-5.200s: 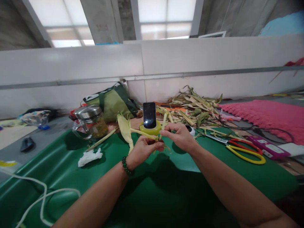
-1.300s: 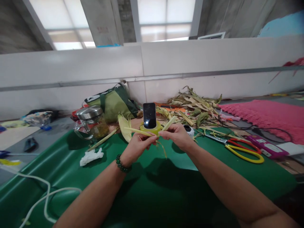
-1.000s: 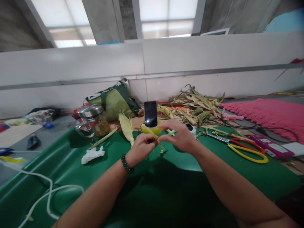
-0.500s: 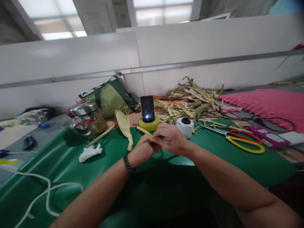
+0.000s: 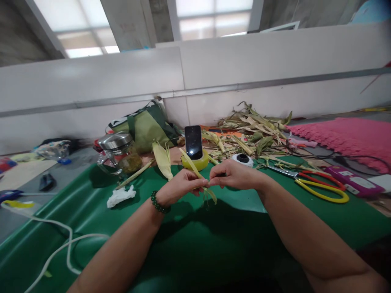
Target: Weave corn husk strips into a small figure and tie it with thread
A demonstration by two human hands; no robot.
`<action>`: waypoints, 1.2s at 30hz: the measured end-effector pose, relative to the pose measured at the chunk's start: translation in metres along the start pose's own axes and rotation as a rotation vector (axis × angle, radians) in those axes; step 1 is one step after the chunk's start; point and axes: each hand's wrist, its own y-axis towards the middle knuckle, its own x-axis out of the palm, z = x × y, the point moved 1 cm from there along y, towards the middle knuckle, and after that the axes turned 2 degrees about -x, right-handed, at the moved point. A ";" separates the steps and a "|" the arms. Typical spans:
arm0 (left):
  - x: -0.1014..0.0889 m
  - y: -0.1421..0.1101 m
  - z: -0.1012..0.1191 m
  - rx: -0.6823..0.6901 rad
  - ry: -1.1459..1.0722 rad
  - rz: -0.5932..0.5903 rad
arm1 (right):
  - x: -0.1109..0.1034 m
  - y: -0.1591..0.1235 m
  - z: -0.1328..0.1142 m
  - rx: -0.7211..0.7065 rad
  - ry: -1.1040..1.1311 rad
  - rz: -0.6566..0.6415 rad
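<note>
A narrow pale-green corn husk strip [image 5: 192,166] slants up and away from between the thumb and fingers of my left hand [image 5: 181,188]. Its lower end hangs below the fingers with thin fibres. My left wrist wears a green bead bracelet. Closed in a pinch, my right hand [image 5: 234,175] meets the strip beside the left fingertips; its exact grip is partly hidden. Just beyond the hands, a phone [image 5: 193,141] stands upright in a yellow tape roll [image 5: 197,163]. A white spool [image 5: 242,158] is partly covered by my right hand. A corn husk bundle [image 5: 163,160] lies left of the tape.
Scissors [image 5: 320,185] with red and yellow handles lie right, near a purple box [image 5: 352,181]. Dry husks [image 5: 253,126] pile up at the back. To the left are a glass jug [image 5: 117,152], crumpled tissue [image 5: 121,197], a green bag [image 5: 146,129] and a white cord [image 5: 69,240].
My hands have drawn slightly apart, the right moving rightward over the spool. More of the husk strip shows, including its lower end. The view has tilted up a little.
</note>
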 end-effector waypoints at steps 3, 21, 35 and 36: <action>-0.002 -0.001 0.001 -0.045 -0.011 -0.028 | -0.001 -0.001 0.000 -0.011 -0.024 -0.039; -0.005 0.000 0.009 0.046 -0.280 0.250 | 0.029 0.011 -0.002 -0.177 -0.380 0.464; -0.012 0.008 -0.006 0.223 -0.337 0.099 | 0.022 0.012 -0.001 -0.062 -0.058 0.475; -0.013 0.007 -0.006 0.242 -0.341 0.096 | 0.022 0.013 -0.001 -0.043 -0.001 0.461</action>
